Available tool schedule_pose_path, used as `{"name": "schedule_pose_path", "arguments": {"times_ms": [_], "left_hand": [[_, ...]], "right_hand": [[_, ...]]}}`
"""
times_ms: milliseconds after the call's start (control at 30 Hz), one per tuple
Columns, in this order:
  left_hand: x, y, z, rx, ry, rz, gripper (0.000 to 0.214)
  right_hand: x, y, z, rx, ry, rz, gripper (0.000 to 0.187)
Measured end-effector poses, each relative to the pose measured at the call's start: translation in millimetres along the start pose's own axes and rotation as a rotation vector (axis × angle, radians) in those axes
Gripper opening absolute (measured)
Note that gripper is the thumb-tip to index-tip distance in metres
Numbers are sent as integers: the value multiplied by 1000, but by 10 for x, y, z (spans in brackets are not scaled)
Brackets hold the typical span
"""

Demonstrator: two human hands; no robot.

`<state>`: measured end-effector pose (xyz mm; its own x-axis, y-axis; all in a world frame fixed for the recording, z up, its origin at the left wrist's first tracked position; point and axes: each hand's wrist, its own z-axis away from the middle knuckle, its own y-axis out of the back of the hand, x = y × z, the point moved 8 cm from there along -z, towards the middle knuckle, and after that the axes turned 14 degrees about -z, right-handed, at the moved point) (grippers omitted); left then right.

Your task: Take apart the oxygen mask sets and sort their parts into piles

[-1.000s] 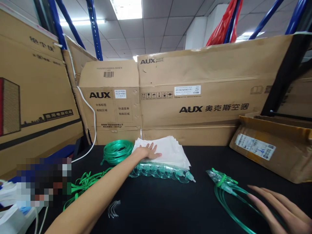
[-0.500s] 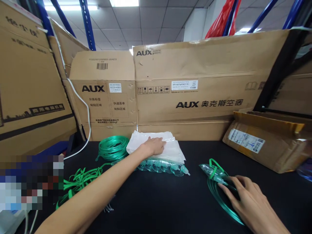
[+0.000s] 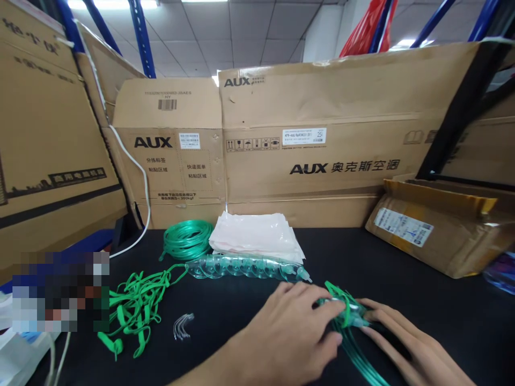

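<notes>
A clear green face mask with a green strap lies at the right front. Its green tubing loops down toward the front edge of the picture. My left hand is closed at the mask's left end, index finger over it and thumb below. From the other side, my right hand grips the mask's narrow end between thumb and fingers. Behind my left hand, a row of nested clear green masks lies in front of a stack of white plastic bags.
Coiled green tubing sits left of the bags. Tangled green straps and several thin metal strips lie on the black table. An open carton stands at right; cardboard panels wall the back. A white cable hangs at left.
My left hand has left the white bags and come right and nearer, onto the mask. My right hand stays on the mask, which has shifted slightly.
</notes>
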<state>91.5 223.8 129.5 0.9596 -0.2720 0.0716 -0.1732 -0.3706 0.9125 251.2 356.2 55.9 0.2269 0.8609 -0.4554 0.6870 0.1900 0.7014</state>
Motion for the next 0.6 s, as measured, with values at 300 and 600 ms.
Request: {"name": "schedule_pose_path", "arguments": {"times_ms": [300,600], "left_hand": [[-411,-131,710,-91,216,-9,61],[-832,2,1063,-94,432,-12,52]], "right_hand": [[-859,-759,-268,-146,176,-145,24],[-1289,-1290,-543,-360,261,-43,15]]}}
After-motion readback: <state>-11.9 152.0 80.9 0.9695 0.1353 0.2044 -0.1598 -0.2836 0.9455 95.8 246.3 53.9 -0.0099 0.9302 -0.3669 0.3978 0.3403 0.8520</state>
